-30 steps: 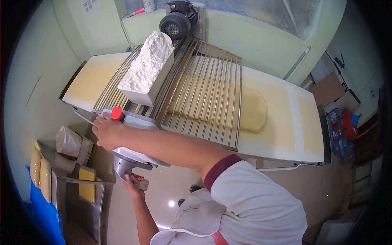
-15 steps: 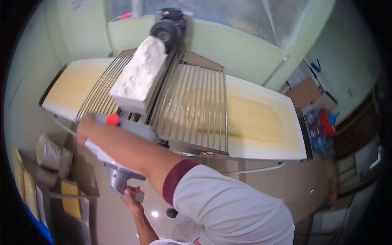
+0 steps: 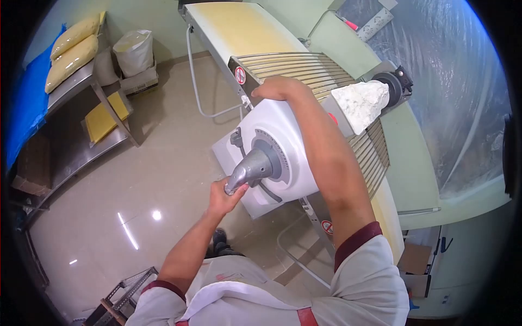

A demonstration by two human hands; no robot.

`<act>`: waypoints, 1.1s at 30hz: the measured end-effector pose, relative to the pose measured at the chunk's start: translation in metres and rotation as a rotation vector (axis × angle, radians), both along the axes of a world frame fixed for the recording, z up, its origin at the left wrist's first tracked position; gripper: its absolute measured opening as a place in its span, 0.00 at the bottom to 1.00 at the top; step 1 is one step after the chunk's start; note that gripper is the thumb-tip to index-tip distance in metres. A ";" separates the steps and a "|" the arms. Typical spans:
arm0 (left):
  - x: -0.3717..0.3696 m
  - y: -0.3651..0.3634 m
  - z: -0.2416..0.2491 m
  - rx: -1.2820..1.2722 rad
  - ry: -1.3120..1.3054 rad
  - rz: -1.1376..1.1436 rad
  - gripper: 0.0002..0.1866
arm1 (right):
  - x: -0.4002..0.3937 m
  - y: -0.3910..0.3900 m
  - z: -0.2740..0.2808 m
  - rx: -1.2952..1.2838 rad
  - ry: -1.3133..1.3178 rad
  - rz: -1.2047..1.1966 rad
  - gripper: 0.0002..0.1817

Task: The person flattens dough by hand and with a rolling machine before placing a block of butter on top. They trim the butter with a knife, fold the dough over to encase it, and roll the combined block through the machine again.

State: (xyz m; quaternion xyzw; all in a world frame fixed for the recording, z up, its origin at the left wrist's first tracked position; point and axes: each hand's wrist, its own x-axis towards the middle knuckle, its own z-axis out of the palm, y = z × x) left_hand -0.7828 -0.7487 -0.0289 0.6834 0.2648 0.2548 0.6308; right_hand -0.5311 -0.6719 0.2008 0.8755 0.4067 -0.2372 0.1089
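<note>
A dough sheeter's white and grey head (image 3: 293, 127) stands in front of me, with a round numbered dial (image 3: 274, 146) on its face. From the dial sticks out a grey crank handle (image 3: 255, 167). My left hand (image 3: 222, 196) is closed around the lower end of this handle. My right arm reaches over the sheeter head. At its far corner, beside the wire guard, my right hand (image 3: 280, 89) rests on the edge, fingers loosely bent over it; the fingertips are partly hidden. A tray of white flour (image 3: 361, 103) sits on top of the machine, right of my forearm.
The sheeter's belt (image 3: 244, 27), dusted yellow, extends away beyond the slatted guard (image 3: 304, 68). At the left, a steel table (image 3: 81, 81) carries filled yellow bags (image 3: 73, 49) and a blue sheet (image 3: 32, 108). A white sack (image 3: 133, 51) stands by the wall. Plastic sheeting (image 3: 462, 98) hangs at right.
My view has swung left, so the crank and dial now show fully. The dough on the right belt is out of sight. Both hands stay at the sheeter head, the left on the crank.
</note>
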 end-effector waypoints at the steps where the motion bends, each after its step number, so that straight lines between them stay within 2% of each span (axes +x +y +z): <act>1: 0.001 0.006 -0.001 0.044 -0.016 -0.013 0.18 | -0.002 0.000 0.002 -0.013 0.006 0.010 0.29; 8: 0.003 0.023 -0.011 0.204 -0.052 -0.095 0.16 | 0.000 0.000 -0.002 0.025 -0.029 0.020 0.31; 11: 0.001 0.022 0.007 0.206 -0.079 -0.041 0.19 | -0.003 -0.004 0.001 0.095 -0.071 0.071 0.35; 14: 0.001 0.024 0.002 0.205 0.006 -0.110 0.20 | 0.005 -0.001 -0.010 0.102 -0.090 0.097 0.37; 17: -0.007 0.023 0.021 0.124 0.084 -0.134 0.24 | 0.003 -0.003 -0.007 0.086 -0.091 0.142 0.38; 18: -0.013 0.023 0.018 0.159 0.094 -0.126 0.32 | 0.004 -0.004 -0.008 0.094 -0.091 0.159 0.38; 21: -0.053 0.027 -0.010 0.298 -0.007 -0.049 0.36 | -0.008 -0.014 0.004 0.158 -0.097 0.161 0.39; 22: -0.079 0.032 -0.008 0.281 0.042 -0.082 0.35 | 0.000 -0.016 -0.007 0.217 -0.122 0.132 0.38; 24: -0.136 0.040 -0.033 0.134 0.207 0.043 0.29 | 0.002 -0.027 -0.013 0.454 -0.118 0.132 0.33; 25: -0.163 0.048 -0.046 0.063 0.287 0.112 0.27 | -0.005 -0.031 -0.003 0.464 -0.041 0.078 0.33; 26: -0.188 0.056 -0.057 0.054 0.360 0.167 0.26 | 0.002 -0.040 -0.015 0.610 -0.081 0.094 0.33; 27: -0.209 0.066 -0.068 0.042 0.430 0.217 0.25 | -0.003 -0.044 -0.005 0.590 -0.053 0.079 0.35; 28: -0.222 0.077 -0.070 0.027 0.493 0.259 0.24 | -0.007 -0.046 0.003 0.577 -0.114 0.068 0.30; 30: -0.224 0.105 -0.059 0.049 0.495 0.282 0.21 | -0.001 -0.053 0.014 0.731 -0.178 0.136 0.26; 33: -0.196 0.156 -0.049 0.043 0.468 0.235 0.18 | -0.004 -0.072 0.047 0.989 -0.095 0.061 0.26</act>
